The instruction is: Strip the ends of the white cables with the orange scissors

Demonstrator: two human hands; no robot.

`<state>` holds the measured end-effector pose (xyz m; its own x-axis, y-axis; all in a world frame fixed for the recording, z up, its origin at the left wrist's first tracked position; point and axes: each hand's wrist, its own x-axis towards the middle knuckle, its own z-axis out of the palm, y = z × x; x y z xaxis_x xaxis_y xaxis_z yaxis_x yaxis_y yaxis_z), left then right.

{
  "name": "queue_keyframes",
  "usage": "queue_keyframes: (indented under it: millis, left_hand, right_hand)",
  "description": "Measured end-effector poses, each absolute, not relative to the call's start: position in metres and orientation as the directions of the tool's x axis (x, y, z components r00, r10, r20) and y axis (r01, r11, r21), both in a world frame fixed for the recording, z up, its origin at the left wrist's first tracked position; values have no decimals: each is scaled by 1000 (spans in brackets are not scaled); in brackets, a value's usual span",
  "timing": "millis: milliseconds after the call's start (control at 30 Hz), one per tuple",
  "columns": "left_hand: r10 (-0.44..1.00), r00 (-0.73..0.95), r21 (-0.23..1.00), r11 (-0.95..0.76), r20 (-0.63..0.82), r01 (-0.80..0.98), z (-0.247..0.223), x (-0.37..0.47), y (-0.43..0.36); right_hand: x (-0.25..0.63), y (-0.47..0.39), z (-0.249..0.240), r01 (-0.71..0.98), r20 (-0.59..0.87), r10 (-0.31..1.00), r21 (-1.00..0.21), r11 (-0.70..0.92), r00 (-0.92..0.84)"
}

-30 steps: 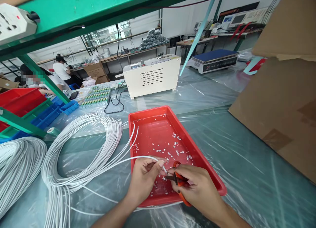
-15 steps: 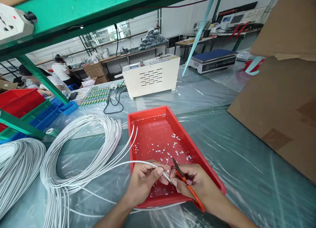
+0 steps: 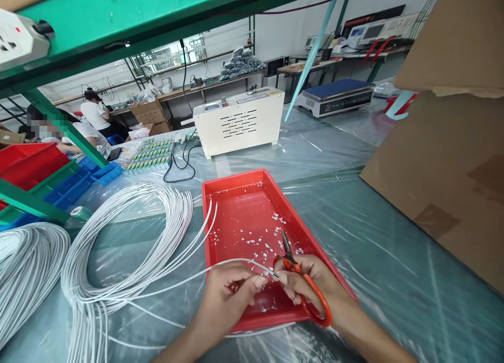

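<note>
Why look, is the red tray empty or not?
Not empty: the red tray has little white scraps scattered across its floor.

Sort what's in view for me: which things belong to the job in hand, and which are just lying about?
In use, it appears:
- orange-handled scissors, in the right grip
- white cable, its end at that grip
- cable coil, seemingly its source
- red tray, holding white scraps

Apparently just lying about:
- beige machine
- blue-topped scale
- cardboard box
- stacked bins
</note>
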<state>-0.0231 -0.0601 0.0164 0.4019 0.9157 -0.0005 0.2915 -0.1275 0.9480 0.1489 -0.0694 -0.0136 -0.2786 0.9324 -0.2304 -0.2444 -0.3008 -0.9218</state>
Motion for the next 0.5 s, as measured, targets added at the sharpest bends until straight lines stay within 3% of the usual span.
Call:
queue_keyframes:
  millis: [100,167,267,500]
  left_hand:
    - [870,451,794,-412,198,447,26,-24,-60]
    - [834,533,749,-442,141,493,31,-22,-56]
    - [802,596,768,-400,29,500,35,-18,-52]
    - [907,416,935,-92,-63,342,19,-8,-58]
  right_hand:
    - [149,-69,-15,-262,-236,930,-913,-311,-283]
    - [148,-69,-16,-267,-233,932,-913,-308,-277]
    - [149,-69,-16,-280,-215,935,-914,-295,-283]
    - [150,-68,-17,-380,-204,924,-866,-325,-324]
